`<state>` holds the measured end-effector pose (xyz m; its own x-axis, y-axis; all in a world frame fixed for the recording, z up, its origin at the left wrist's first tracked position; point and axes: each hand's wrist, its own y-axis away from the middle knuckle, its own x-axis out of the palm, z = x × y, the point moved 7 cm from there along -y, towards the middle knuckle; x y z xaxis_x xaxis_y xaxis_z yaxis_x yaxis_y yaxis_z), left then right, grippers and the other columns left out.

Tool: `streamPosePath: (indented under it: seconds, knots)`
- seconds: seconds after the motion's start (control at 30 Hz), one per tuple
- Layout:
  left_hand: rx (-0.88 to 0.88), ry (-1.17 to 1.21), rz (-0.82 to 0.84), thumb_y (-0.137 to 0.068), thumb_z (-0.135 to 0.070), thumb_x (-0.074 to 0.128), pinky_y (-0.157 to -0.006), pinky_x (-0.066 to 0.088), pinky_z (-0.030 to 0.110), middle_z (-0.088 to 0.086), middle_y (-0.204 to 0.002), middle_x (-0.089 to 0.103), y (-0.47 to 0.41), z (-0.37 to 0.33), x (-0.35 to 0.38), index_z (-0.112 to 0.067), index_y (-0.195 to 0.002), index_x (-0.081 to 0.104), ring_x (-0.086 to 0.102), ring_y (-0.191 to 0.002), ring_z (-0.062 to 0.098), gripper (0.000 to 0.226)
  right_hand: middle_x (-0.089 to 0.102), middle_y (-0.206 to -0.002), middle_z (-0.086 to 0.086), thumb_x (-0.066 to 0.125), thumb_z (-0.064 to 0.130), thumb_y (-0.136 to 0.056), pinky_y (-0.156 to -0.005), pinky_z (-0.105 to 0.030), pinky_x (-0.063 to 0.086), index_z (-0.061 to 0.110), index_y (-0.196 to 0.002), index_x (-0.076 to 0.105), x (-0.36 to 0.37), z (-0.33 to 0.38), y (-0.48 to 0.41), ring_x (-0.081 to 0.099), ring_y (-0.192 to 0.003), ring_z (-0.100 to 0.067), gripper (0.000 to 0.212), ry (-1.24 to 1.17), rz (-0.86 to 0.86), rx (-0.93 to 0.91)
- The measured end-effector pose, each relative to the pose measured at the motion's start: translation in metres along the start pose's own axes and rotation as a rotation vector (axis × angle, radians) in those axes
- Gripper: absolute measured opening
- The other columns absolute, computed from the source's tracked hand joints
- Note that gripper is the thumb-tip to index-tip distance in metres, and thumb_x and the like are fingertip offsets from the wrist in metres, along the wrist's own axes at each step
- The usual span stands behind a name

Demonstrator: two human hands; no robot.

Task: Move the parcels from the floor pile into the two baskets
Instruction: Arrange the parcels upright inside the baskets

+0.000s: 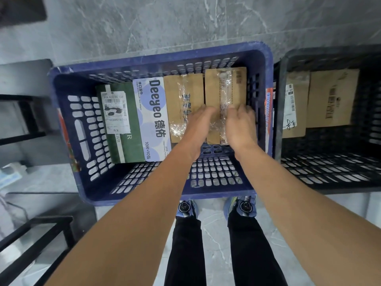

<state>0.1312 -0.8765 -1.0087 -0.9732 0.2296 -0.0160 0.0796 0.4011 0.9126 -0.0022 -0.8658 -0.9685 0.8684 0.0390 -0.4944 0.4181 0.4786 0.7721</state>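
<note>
The left hand (196, 126) and right hand (240, 125) curl their fingers over the near half of a taped cardboard parcel (237, 87), one grip on each long edge. The parcel lies flat at the right end of the blue basket (160, 58), its long axis running away from the person. Left of it, parallel, lie a second brown parcel (181, 93), a Deeyeo wipes box (151, 112) and a green box (123, 141). The black basket (329, 178) stands just right, holding two cardboard parcels (332, 100).
</note>
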Motion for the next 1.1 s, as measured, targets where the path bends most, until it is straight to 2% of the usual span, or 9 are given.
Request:
streamPosePath:
  seconds: [0.13,0.23,0.33,0.47,0.6,0.67,0.73,1.0,1.1]
  knots:
    - [0.029,0.039,0.028,-0.082,-0.059,0.052,-0.1,0.054,0.051,0.008,-0.136,0.06,0.026,-0.025,0.004,-0.03,-0.101,0.069,0.064,-0.116,0.021,0.039,0.004,-0.175,0.002,0.024,0.044,-0.112,-0.129,-0.041,0.011,0.017,-0.166,0.021,0.011,-0.005,0.005,0.008,-0.161,-0.023,0.06,0.131,0.016,-0.107]
    - [0.028,0.043,0.043,-0.082,-0.066,0.05,-0.105,0.049,0.047,-0.003,-0.142,0.061,0.025,-0.019,0.005,-0.029,-0.126,0.067,0.059,-0.126,0.015,0.059,0.038,-0.165,0.003,0.031,0.057,-0.103,-0.126,-0.051,0.024,0.029,-0.154,0.047,0.018,-0.012,0.002,0.025,-0.156,-0.025,0.061,-0.126,0.093,0.068]
    - [0.038,0.03,0.018,-0.092,-0.065,0.048,-0.117,0.038,0.048,-0.008,-0.154,0.051,0.027,-0.015,0.003,-0.029,-0.15,0.052,0.047,-0.139,0.011,0.068,0.059,-0.134,0.008,0.04,0.047,-0.106,-0.113,-0.04,0.037,0.026,-0.131,0.063,0.016,-0.017,0.0,0.053,-0.126,-0.016,0.04,-0.463,0.112,0.217]
    - [0.033,0.011,0.02,-0.106,-0.053,0.041,-0.122,0.033,0.05,-0.009,-0.161,0.042,0.03,-0.012,0.002,-0.027,-0.157,0.042,0.04,-0.145,0.008,0.058,0.051,-0.087,0.006,0.046,0.027,-0.103,-0.092,-0.037,0.037,0.024,-0.092,0.058,0.01,-0.053,0.01,0.048,-0.082,-0.013,0.017,-0.544,-0.051,0.429]
    - [0.023,-0.001,0.005,-0.105,-0.054,0.041,-0.121,0.034,0.05,-0.008,-0.159,0.045,0.025,-0.008,0.001,-0.026,-0.156,0.045,0.042,-0.143,0.01,0.058,0.061,-0.117,-0.003,0.043,0.02,-0.105,-0.089,-0.035,0.045,0.012,-0.111,0.061,0.025,-0.076,0.027,0.054,-0.095,-0.019,0.021,-0.684,0.001,0.596]
    - [0.028,0.007,0.0,-0.105,-0.052,0.042,-0.12,0.034,0.049,-0.009,-0.158,0.047,0.025,-0.007,0.001,-0.026,-0.154,0.047,0.043,-0.142,0.01,0.056,0.062,-0.118,-0.004,0.043,0.015,-0.105,-0.106,-0.037,0.043,0.01,-0.107,0.063,0.029,-0.076,0.023,0.056,-0.12,-0.025,0.021,-0.777,0.031,0.614]
    - [0.026,0.02,-0.004,-0.105,-0.052,0.043,-0.12,0.034,0.048,-0.01,-0.157,0.047,0.025,-0.007,0.001,-0.027,-0.153,0.048,0.045,-0.14,0.009,0.055,0.064,-0.116,-0.003,0.043,0.012,-0.105,-0.115,-0.04,0.038,0.006,-0.127,0.064,0.03,-0.076,0.016,0.051,-0.135,-0.028,0.03,-0.862,0.054,0.593]
    - [-0.005,0.011,-0.022,-0.1,-0.061,0.044,-0.119,0.034,0.05,-0.009,-0.156,0.048,0.034,-0.008,-0.002,-0.031,-0.152,0.049,0.044,-0.141,0.011,0.061,0.049,-0.153,-0.008,0.053,0.003,-0.101,-0.124,-0.048,0.033,0.005,-0.134,0.062,0.025,-0.078,0.028,0.041,-0.147,-0.022,0.034,-0.971,0.187,0.515]
    - [-0.014,-0.005,-0.011,-0.103,-0.059,0.042,-0.116,0.038,0.049,-0.005,-0.155,0.05,0.051,-0.014,0.0,-0.027,-0.153,0.048,0.048,-0.137,0.013,0.06,0.04,-0.163,-0.007,0.053,0.01,-0.104,-0.125,-0.047,0.03,0.007,-0.148,0.052,0.023,-0.074,0.035,0.036,-0.152,-0.021,0.044,-1.004,0.224,0.515]
